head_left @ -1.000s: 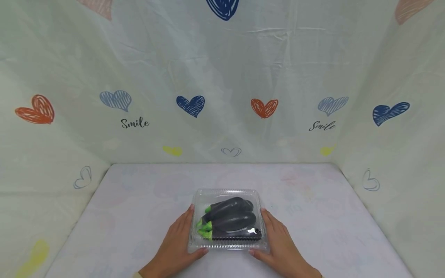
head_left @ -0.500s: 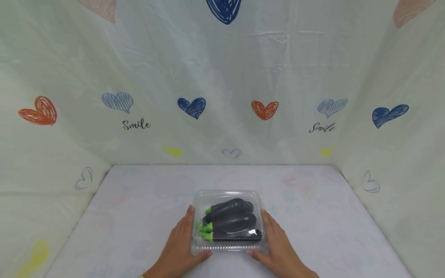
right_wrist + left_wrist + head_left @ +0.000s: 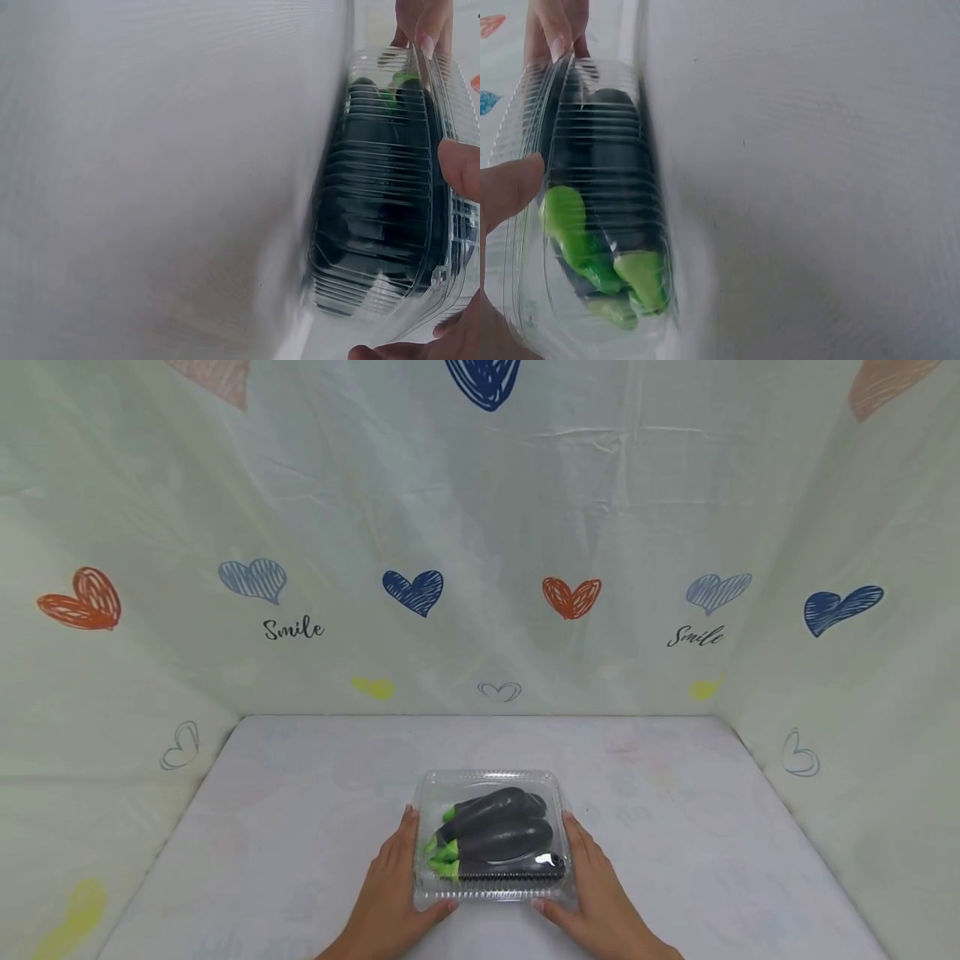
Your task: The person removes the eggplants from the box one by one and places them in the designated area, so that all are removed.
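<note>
A clear plastic clamshell container with ribbed sides sits on the table near the front, its lid down. Several dark purple eggplants with green stem ends lie inside, stems toward the left. My left hand grips the container's left side, fingers along the wall and thumb at the front corner. On the opposite side, my right hand holds it the same way. The left wrist view shows the left thumb at the rim; in the right wrist view the right thumb lies at the rim too.
The container stands on a white table with faint coloured marks. A pale cloth backdrop printed with hearts and "Smile" lettering rises behind the table and along both sides.
The left thumb has slid slightly to the right along the container's front edge. The whole head view has shifted a little; the container and both hands otherwise stay in place.
</note>
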`<state>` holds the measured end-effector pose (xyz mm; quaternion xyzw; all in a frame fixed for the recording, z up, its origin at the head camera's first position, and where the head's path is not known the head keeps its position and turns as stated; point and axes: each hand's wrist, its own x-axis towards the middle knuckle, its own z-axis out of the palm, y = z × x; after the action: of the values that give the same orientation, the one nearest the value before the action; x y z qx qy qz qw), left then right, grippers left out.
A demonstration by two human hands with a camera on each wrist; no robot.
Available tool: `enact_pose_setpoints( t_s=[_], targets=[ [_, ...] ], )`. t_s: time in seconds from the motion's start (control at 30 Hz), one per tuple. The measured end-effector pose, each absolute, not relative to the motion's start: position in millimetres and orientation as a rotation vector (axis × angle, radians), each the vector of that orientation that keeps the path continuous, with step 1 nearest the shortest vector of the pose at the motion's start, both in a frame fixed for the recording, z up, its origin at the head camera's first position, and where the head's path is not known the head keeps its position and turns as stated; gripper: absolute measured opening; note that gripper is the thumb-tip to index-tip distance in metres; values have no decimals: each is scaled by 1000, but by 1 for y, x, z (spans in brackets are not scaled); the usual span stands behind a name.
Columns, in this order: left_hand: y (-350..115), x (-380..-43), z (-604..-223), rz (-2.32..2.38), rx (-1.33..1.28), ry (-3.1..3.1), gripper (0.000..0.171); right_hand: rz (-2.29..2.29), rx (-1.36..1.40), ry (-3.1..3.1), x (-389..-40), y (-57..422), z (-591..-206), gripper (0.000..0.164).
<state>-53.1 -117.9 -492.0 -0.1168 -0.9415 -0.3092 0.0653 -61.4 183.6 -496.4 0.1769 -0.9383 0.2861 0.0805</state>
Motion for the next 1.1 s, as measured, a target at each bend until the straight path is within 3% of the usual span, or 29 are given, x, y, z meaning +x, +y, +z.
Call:
enact_pose_setpoints(
  t_s=[0.6, 1.1],
  targets=[
    [-113, -52, -493, -1063, -272, -2831, 113, 1021, 462, -2874, -63, 183, -491, 111],
    [-116, -55, -496, -927, -376, -2693, 101, 985, 564, -2720, -68, 188, -495, 112]
  ],
)
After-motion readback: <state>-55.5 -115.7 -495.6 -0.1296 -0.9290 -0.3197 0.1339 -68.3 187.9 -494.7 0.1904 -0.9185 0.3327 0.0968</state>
